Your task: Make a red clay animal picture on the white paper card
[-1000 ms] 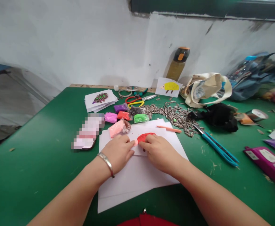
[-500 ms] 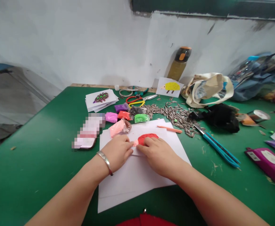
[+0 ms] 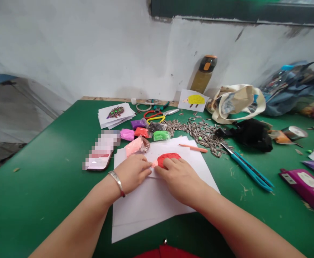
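Observation:
A flat oval of red clay [image 3: 168, 157] with a small pink clay tip [image 3: 154, 163] at its left end lies on white paper [image 3: 146, 204]. My left hand [image 3: 131, 172] has its fingers together, thumb and forefinger closed at the pink tip. Curled over the near side of the red clay, my right hand [image 3: 182, 179] presses its fingers on it, its thumb and forefinger close to the pink piece. Part of the red clay is hidden under the right fingers. Just behind the left hand sits an opened packet of pink clay [image 3: 134, 146].
Clay packets, including a green one [image 3: 161, 135], lie behind the paper near scissors [image 3: 160, 115] and sunflower seeds [image 3: 202, 130]. An orange pencil [image 3: 193, 148] rests on the paper. A blue utility knife [image 3: 249, 168] lies right, a phone [image 3: 101, 150] left. A hedgehog card [image 3: 193, 100] leans at the wall.
My left fingertips have drawn slightly away to the left of the pink tip, which looks more pointed. My right hand has shifted a little left. The red clay stays in place.

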Demonstrator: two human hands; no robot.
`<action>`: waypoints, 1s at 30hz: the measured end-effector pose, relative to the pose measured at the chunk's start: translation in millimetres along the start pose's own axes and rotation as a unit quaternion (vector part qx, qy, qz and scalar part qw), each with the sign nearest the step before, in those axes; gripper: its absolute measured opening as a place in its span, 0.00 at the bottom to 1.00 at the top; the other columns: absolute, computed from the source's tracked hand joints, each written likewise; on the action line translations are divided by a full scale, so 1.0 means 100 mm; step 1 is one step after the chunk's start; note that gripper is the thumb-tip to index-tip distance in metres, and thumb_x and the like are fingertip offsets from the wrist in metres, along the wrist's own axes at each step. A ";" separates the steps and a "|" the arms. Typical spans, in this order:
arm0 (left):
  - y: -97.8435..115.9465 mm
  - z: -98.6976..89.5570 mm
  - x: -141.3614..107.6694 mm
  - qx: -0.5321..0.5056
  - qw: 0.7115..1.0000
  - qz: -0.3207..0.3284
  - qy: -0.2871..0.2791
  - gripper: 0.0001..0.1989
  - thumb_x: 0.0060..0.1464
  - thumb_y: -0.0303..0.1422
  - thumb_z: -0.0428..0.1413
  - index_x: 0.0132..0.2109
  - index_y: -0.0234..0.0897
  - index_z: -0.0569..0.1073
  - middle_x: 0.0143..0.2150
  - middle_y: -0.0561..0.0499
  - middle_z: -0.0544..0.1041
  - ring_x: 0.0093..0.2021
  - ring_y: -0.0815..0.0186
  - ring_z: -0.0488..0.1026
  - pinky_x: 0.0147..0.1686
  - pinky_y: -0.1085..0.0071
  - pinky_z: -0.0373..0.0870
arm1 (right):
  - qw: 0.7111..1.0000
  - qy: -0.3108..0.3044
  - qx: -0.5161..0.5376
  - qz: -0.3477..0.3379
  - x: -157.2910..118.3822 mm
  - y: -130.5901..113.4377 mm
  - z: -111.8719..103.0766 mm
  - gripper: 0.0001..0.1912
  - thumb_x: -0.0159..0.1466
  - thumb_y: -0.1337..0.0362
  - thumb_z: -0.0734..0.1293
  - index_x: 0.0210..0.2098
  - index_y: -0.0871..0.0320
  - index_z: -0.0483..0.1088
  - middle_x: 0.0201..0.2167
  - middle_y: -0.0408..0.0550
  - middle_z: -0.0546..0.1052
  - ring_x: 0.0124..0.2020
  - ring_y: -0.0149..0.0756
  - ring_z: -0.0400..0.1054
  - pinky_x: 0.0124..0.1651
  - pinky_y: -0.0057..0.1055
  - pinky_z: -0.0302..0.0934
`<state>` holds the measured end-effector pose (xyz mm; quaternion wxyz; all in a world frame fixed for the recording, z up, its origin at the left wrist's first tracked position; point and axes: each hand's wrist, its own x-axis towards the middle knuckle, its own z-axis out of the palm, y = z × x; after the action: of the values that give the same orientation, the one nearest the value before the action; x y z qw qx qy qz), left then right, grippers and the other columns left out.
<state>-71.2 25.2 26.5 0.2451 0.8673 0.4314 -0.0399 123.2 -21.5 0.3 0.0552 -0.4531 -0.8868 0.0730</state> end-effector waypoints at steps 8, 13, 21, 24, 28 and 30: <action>0.02 0.05 -0.03 0.017 1.000 0.006 0.008 0.16 0.61 0.32 0.47 0.47 0.36 0.78 0.43 0.43 0.73 0.45 0.59 0.69 0.47 0.64 0.63 | 1.000 -0.002 0.004 0.004 0.03 0.01 0.05 0.15 0.63 0.71 0.59 0.47 0.57 0.69 0.40 0.52 0.71 0.39 0.42 0.63 0.42 0.39 0.53; -0.03 0.01 -0.01 -0.003 1.000 0.015 0.015 0.15 0.60 0.33 0.47 0.44 0.37 0.78 0.41 0.46 0.75 0.42 0.61 0.70 0.42 0.67 0.64 | 1.000 -0.013 0.028 -0.001 0.01 0.10 -0.03 0.18 0.62 0.73 0.58 0.48 0.55 0.70 0.37 0.50 0.71 0.37 0.38 0.62 0.38 0.34 0.52; -0.11 0.04 0.05 -0.020 0.999 0.023 0.045 0.15 0.61 0.30 0.46 0.45 0.38 0.78 0.39 0.48 0.76 0.41 0.63 0.70 0.41 0.70 0.64 | 1.000 -0.007 0.022 0.012 -0.02 0.14 -0.10 0.22 0.61 0.75 0.58 0.52 0.52 0.68 0.38 0.49 0.70 0.37 0.38 0.61 0.39 0.33 0.51; -0.08 0.07 0.03 -0.001 0.999 0.027 0.040 0.16 0.61 0.30 0.46 0.48 0.39 0.77 0.41 0.46 0.74 0.42 0.62 0.69 0.43 0.69 0.65 | 1.000 -0.011 0.001 -0.001 -0.01 0.09 -0.03 0.20 0.62 0.73 0.59 0.53 0.55 0.67 0.40 0.51 0.70 0.40 0.41 0.62 0.42 0.36 0.52; -0.04 0.10 0.01 0.032 0.998 0.032 0.038 0.17 0.63 0.30 0.45 0.49 0.36 0.77 0.40 0.44 0.73 0.41 0.62 0.68 0.43 0.66 0.65 | 1.000 -0.009 -0.007 0.000 0.01 0.06 -0.01 0.19 0.62 0.73 0.59 0.52 0.56 0.68 0.39 0.51 0.71 0.41 0.41 0.62 0.43 0.37 0.53; -0.04 0.09 0.02 0.037 0.998 0.032 0.039 0.17 0.63 0.30 0.45 0.48 0.36 0.77 0.40 0.44 0.73 0.41 0.62 0.69 0.43 0.66 0.65 | 1.000 -0.004 -0.010 -0.006 0.01 0.05 -0.01 0.20 0.62 0.74 0.59 0.52 0.57 0.67 0.39 0.51 0.70 0.40 0.41 0.62 0.43 0.37 0.53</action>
<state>-71.4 24.2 16.3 0.1966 0.8902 0.4108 -0.0145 127.0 -17.3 0.7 0.0476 -0.4476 -0.8905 0.0658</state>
